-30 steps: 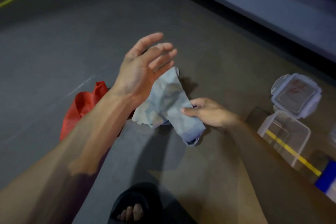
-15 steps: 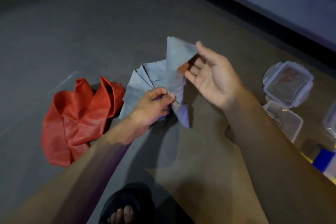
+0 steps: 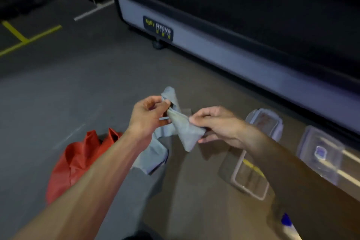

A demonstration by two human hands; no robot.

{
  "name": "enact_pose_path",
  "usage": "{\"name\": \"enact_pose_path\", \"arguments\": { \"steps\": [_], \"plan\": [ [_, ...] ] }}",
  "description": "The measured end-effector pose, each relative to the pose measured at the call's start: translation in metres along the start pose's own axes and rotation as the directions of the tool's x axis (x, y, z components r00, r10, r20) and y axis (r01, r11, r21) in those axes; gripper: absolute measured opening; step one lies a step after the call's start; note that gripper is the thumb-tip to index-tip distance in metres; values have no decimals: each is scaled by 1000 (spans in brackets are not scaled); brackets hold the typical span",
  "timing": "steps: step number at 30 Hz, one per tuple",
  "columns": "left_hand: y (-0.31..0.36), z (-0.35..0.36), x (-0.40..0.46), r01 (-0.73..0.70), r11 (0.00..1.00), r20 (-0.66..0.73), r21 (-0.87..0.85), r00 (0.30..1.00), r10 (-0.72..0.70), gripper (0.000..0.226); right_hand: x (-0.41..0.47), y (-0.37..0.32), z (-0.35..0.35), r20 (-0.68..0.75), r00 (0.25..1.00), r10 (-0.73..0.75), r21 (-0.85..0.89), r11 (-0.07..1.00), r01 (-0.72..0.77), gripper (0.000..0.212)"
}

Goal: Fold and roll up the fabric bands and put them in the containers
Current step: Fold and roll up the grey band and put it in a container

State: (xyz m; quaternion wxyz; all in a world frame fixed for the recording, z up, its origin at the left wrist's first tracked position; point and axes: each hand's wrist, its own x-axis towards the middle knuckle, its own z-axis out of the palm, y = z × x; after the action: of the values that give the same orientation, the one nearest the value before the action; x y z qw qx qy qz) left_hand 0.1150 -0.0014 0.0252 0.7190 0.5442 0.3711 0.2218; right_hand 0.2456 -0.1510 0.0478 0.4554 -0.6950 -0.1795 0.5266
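Grey fabric band (image 3: pixel 180 128), held above the floor (image 3: pixel 58 103) between both hands and trailing down to it beside the red fabric band (image 3: pixel 78 160): the left hand (image 3: pixel 146 119) is pinching its upper fold while the right hand (image 3: pixel 218 124) is gripping the lower corner, and the fold is likely going best if both are keeping the edges aligned and taut before rolling tightly toward the open clear container (image 3: pixel 249 179) by the right forearm. Remaining items are showing only partly: the treadmill base (image 3: pixel 214 48) is running out of view at the right edge, the lidded containers (image 3: pixel 321 154) are blurring into glare, and the right fingertips are hiding under the cloth.
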Motion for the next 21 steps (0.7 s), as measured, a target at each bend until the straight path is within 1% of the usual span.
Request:
{"name": "enact_pose_path", "arguments": {
  "steps": [1, 3, 5, 6, 8, 10, 12, 14, 15, 18, 20, 21],
  "plan": [
    [13, 2, -4, 4, 1000, -6, -14, 1000, -4, 14, -14, -16, -2, -65, 997, -49, -58, 997, 45, 9],
    [41, 3, -12, 28, 998, 14, -60, 1000, -27, 8, -41, -46, -2, -165, 976, -141, -130, 984, 120, 15],
    [69, 4, -24, 78, 995, 81, -58, 994, -73, 12, -69, -74, 5, -211, 959, -191, -123, 978, 167, 19],
    [82, 5, -31, 112, 994, 111, -18, 988, -109, 17, -82, -87, 11, -233, 952, -198, -99, 979, 179, 18],
    [113, 8, -50, 158, 980, 148, 118, 973, -174, 23, -108, -108, 26, -286, 932, -222, -56, 975, 215, 16],
    [143, 6, -76, 138, 958, 233, 250, 952, -198, 26, -128, -121, 43, -352, 905, -239, -17, 968, 250, 17],
    [169, 2, -107, 83, 948, 377, 308, 904, -201, 32, -147, -128, 59, -380, 897, -227, 72, 959, 273, 18],
    [189, -1, -137, -28, 937, 461, 347, 875, -145, 36, -163, -131, 74, -381, 903, -199, 199, 936, 290, 14],
    [195, -3, -148, -96, 922, 466, 376, 879, -99, 34, -172, -131, 80, -387, 902, -189, 261, 916, 304, 11],
    [208, -11, -172, -225, 879, 409, 421, 912, 38, 24, -195, -130, 95, -409, 893, -187, 369, 862, 349, 5],
    [216, -15, -183, -270, 855, 363, 443, 926, 104, 9, -208, -126, 101, -433, 881, -191, 395, 838, 375, 4],
    [219, -16, -189, -269, 849, 328, 454, 937, 121, 7, -214, -124, 104, -451, 872, -191, 392, 835, 386, 6]
  ]
}}
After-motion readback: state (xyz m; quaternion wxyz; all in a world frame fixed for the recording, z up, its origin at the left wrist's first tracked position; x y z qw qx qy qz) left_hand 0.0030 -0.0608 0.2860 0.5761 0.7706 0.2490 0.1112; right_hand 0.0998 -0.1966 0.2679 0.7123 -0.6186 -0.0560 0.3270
